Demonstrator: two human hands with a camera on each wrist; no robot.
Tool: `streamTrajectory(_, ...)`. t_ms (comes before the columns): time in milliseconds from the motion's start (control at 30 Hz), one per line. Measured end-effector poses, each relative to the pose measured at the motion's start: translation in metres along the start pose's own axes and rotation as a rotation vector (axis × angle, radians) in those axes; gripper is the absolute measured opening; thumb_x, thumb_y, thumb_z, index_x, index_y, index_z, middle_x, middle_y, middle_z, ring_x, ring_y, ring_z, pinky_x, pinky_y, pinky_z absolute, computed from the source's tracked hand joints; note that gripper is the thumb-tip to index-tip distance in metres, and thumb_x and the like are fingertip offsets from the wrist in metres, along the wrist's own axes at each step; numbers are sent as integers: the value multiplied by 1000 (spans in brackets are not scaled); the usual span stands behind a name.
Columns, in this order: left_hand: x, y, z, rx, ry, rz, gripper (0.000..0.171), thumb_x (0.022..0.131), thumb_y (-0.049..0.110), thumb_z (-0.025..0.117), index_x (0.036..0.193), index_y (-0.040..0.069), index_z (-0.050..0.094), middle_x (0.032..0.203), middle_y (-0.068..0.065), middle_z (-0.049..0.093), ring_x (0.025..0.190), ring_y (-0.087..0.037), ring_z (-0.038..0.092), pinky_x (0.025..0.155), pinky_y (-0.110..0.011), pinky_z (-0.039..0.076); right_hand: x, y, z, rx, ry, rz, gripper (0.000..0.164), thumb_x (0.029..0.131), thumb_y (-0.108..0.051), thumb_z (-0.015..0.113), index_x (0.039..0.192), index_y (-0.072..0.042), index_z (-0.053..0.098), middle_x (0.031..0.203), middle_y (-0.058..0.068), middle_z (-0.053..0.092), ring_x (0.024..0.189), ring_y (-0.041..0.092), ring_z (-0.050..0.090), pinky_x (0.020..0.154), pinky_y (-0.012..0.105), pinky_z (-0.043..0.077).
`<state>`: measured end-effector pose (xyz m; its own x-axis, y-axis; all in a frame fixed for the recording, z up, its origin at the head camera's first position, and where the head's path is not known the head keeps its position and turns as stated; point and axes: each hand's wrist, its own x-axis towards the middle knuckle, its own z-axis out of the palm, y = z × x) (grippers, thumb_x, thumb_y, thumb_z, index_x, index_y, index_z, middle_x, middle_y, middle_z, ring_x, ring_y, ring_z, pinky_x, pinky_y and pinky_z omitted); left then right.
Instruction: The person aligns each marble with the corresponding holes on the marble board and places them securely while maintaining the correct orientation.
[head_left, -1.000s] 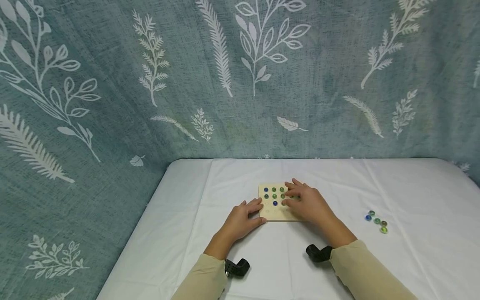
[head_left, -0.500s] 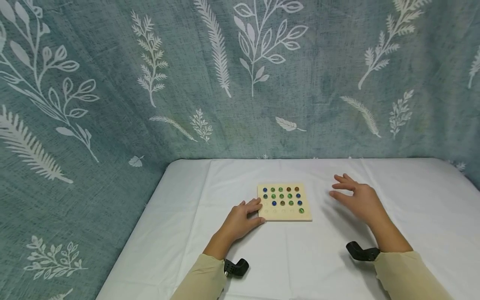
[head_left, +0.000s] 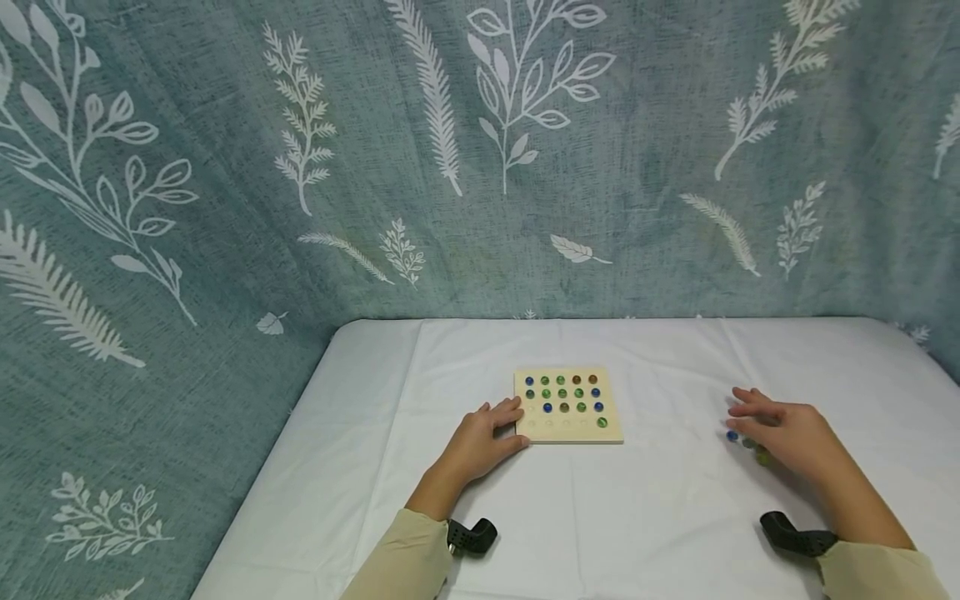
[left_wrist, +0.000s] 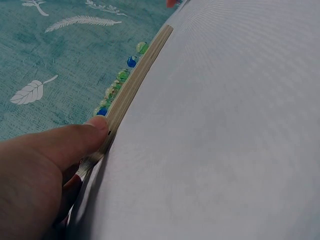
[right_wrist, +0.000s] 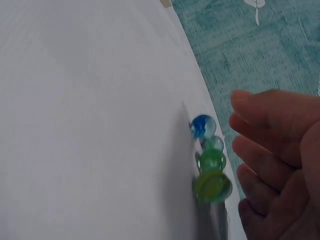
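A pale wooden board (head_left: 570, 436) with rows of round hollows lies mid-table. Blue, green and brown glass marbles (head_left: 562, 393) fill the back rows; the front row has one green marble (head_left: 602, 422) at its right end. My left hand (head_left: 474, 448) rests at the board's left side, thumb (left_wrist: 90, 132) against the front corner, fingers on the left margin. To the right, my right hand (head_left: 787, 433) hovers over loose marbles with fingers loosely bent and nothing between them. A blue marble (right_wrist: 203, 127) and a yellow-green marble (right_wrist: 213, 186) show beside it; the hand hides some others in the head view.
A white cloth (head_left: 420, 367) covers the table, with a green leaf-patterned curtain (head_left: 480, 250) behind and to the left. Black wrist cameras (head_left: 472, 536) sit on both wrists, below beige sleeves.
My right hand has left the board and moved right, then down toward the viewer, to the loose marbles. The left hand has stayed at the board.
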<state>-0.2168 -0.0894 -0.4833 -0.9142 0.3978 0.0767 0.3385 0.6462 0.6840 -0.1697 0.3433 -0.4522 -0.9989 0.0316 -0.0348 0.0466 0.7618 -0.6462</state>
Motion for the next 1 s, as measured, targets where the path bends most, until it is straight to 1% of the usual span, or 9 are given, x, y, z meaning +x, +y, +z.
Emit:
streamTrajectory(67, 0, 0, 0, 3, 1, -1, 54, 88, 36, 74, 136, 15, 61, 149, 7, 48, 144, -25, 37, 122, -43, 29, -1, 5, 2, 22, -16, 5, 55, 91, -49, 66, 118, -1, 70, 150, 21, 38, 140, 50, 29, 108, 70, 27)
streamTrajectory(167, 0, -1, 0, 5, 2, -2, 54, 88, 36, 74, 136, 15, 61, 149, 7, 48, 144, -26, 37, 122, -44, 30, -3, 10, 4, 54, -42, 3, 54, 87, -50, 70, 114, -3, 71, 152, 21, 36, 142, 48, 26, 111, 70, 23)
streamTrajectory(267, -1, -1, 0, 2, 2, 0, 54, 88, 35, 74, 136, 15, 61, 149, 7, 48, 144, -25, 37, 122, -43, 29, -3, 13, 6, 70, -50, -8, 54, 85, -49, 73, 114, -3, 71, 153, 21, 35, 144, 47, 23, 113, 69, 20)
streamTrajectory(333, 0, -1, 0, -5, 2, 4, 53, 88, 35, 74, 136, 15, 61, 149, 7, 48, 144, -23, 38, 122, -43, 29, -4, 14, 7, 67, -41, -9, 54, 84, -49, 74, 113, -4, 72, 152, 21, 36, 144, 46, 23, 113, 68, 21)
streamTrajectory(500, 0, -2, 1, -11, 1, 3, 53, 88, 35, 74, 136, 15, 61, 149, 8, 48, 144, -22, 37, 122, -42, 29, -5, 15, 7, 78, -29, -15, 52, 84, -48, 75, 112, -4, 72, 152, 21, 37, 144, 45, 23, 114, 69, 20)
streamTrajectory(800, 1, -4, 2, 9, 4, 19, 54, 88, 34, 74, 136, 14, 61, 149, 8, 48, 142, -16, 40, 123, -40, 27, -4, 18, 10, 88, -40, 16, 57, 83, -50, 75, 115, -3, 72, 152, 20, 35, 146, 45, 19, 114, 70, 17)
streamTrajectory(1000, 1, -4, 2, 15, 8, 23, 53, 88, 34, 74, 136, 14, 61, 148, 8, 49, 141, -15, 41, 123, -39, 27, -3, 20, 12, 85, -37, 15, 57, 84, -50, 74, 116, -3, 71, 152, 20, 35, 146, 44, 18, 114, 70, 18)
